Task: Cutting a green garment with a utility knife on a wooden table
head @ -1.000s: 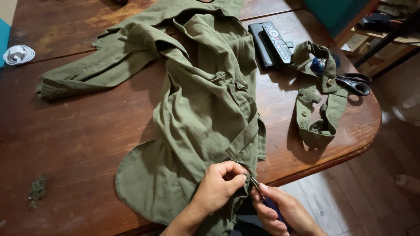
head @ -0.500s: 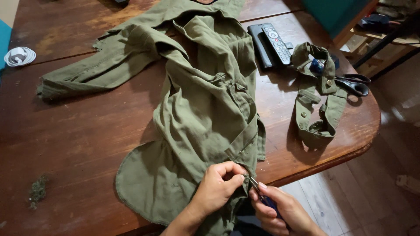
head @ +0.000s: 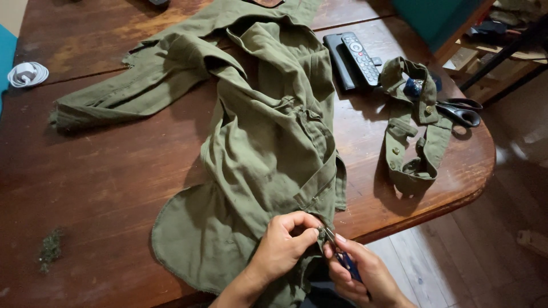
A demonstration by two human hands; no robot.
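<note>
Hands barely shifted since half a second ago — both hold at the shirt hem, near edge of the table.

Left to right: white coiled cable (head: 25, 74) at the table's (head: 103, 171) far left edge; lint clump (head: 50, 249) near-left; olive shirt (head: 257, 142) spread mid-table, hem hanging over the near edge. Left hand (head: 283, 249) — fingers pinching a hem fold. Right hand (head: 361, 274) closed on a small blue-handled tool (head: 341, 256), tip at the seam. Remote (head: 361, 58), cut olive strip (head: 414, 128), black scissors (head: 459, 111) toward the far right.
</note>
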